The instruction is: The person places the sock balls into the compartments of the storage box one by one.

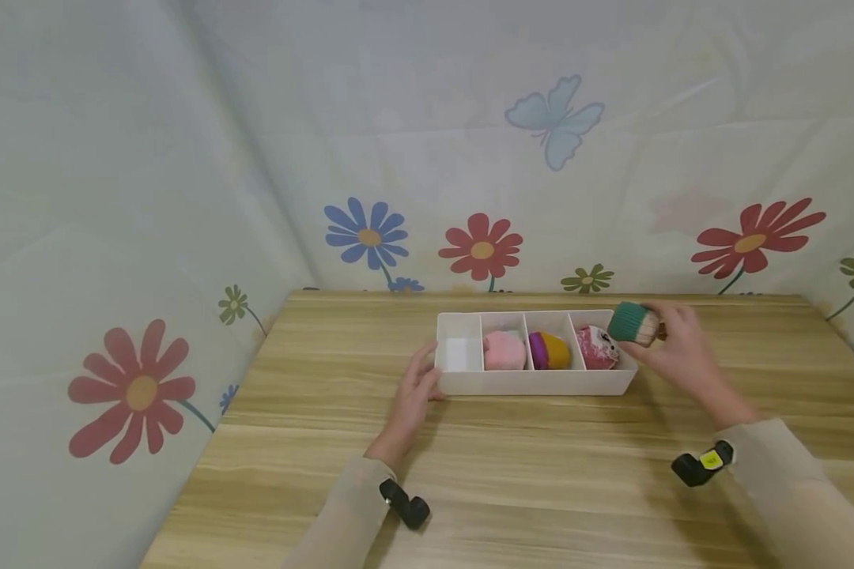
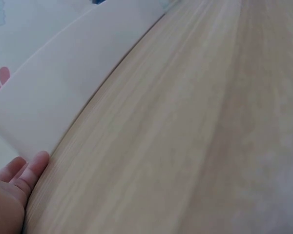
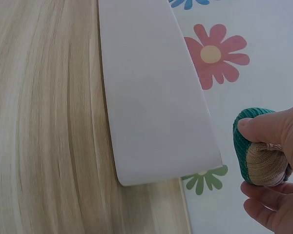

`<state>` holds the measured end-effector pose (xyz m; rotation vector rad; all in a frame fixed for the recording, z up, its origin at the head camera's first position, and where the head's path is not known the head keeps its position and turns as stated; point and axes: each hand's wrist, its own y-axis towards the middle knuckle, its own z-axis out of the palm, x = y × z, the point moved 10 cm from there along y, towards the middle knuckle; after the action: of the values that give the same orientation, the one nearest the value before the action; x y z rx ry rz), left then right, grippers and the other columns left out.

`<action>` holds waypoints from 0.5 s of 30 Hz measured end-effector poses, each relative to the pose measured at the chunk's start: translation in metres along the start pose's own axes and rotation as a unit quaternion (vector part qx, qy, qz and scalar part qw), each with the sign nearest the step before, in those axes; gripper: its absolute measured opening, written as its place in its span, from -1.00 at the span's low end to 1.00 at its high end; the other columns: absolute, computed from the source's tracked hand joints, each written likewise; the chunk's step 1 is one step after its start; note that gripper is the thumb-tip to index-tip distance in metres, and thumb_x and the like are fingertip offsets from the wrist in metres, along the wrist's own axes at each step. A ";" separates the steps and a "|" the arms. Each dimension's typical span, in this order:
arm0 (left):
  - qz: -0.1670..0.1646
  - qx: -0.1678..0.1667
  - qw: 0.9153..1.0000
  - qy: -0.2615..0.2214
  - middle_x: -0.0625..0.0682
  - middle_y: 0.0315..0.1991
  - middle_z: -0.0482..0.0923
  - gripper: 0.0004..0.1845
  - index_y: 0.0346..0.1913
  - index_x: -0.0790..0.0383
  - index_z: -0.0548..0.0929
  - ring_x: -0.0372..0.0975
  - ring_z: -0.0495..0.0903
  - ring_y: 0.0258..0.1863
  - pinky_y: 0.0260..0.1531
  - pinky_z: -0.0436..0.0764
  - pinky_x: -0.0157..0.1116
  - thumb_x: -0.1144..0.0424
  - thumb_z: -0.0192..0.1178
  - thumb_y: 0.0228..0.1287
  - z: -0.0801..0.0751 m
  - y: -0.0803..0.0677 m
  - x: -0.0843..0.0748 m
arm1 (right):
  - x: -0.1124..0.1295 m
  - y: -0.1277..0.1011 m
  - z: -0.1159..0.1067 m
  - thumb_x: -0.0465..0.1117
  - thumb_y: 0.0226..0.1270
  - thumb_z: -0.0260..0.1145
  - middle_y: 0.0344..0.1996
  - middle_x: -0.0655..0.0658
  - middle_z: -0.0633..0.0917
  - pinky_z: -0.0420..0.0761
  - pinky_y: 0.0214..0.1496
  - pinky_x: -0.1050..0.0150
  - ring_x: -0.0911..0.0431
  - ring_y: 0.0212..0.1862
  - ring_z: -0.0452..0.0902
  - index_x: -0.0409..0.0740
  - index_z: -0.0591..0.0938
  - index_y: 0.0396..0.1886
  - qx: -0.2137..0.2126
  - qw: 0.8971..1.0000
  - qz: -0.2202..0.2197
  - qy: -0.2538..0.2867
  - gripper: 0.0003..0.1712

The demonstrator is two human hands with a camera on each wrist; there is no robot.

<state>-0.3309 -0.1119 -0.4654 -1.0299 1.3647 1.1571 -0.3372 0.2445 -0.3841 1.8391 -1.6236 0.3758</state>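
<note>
A long white box [image 1: 534, 382] with several compartments sits on the wooden table [image 1: 512, 474]. Its leftmost compartment [image 1: 459, 353] is bare; the others hold a pink roll [image 1: 504, 352], a purple-and-yellow roll [image 1: 549, 351] and a red-and-white roll [image 1: 596, 348]. My left hand [image 1: 418, 387] rests against the box's left end, fingers straight; the left wrist view shows its fingertips [image 2: 24, 170] at the box wall [image 2: 63, 92]. My right hand [image 1: 672, 348] holds a green-and-beige rolled sock [image 1: 633, 323] just above the box's right end. That sock [image 3: 256, 156] hangs beside the box's corner [image 3: 156, 122] in the right wrist view.
Flower-and-butterfly printed sheets [image 1: 484, 158] wall the table at the back and both sides. Bare tabletop lies in front of the box and to its left and right. A small black device is strapped at each wrist [image 1: 700, 465].
</note>
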 end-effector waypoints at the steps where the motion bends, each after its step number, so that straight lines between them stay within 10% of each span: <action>1: 0.000 0.000 1.000 0.001 0.49 0.09 0.30 -0.49 0.39 0.29 0.12 0.06 0.45 -0.12 -0.16 0.51 0.16 0.35 -0.14 0.42 0.000 0.000 0.000 | 0.001 0.000 0.002 -0.24 0.05 0.43 0.03 -0.48 0.22 0.50 -0.13 -0.15 -0.26 -0.09 0.27 -0.42 0.26 0.22 0.002 1.000 0.000 0.003 -0.21; 15: 0.004 -0.001 1.000 0.001 0.49 0.06 0.31 -0.49 0.39 0.30 0.12 0.00 0.45 -0.16 -0.17 0.52 0.15 0.36 -0.15 0.42 0.000 0.000 0.000 | 0.019 0.005 0.022 -0.23 0.04 0.45 0.00 -0.42 0.25 0.51 -0.12 -0.11 -0.22 -0.09 0.29 -0.34 0.29 0.22 0.016 0.999 -0.023 0.021 -0.22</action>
<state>-0.3312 -0.1116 -0.4653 -1.0276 1.3713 1.1641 -0.3429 0.2157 -0.3879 1.8753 -1.5532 0.4203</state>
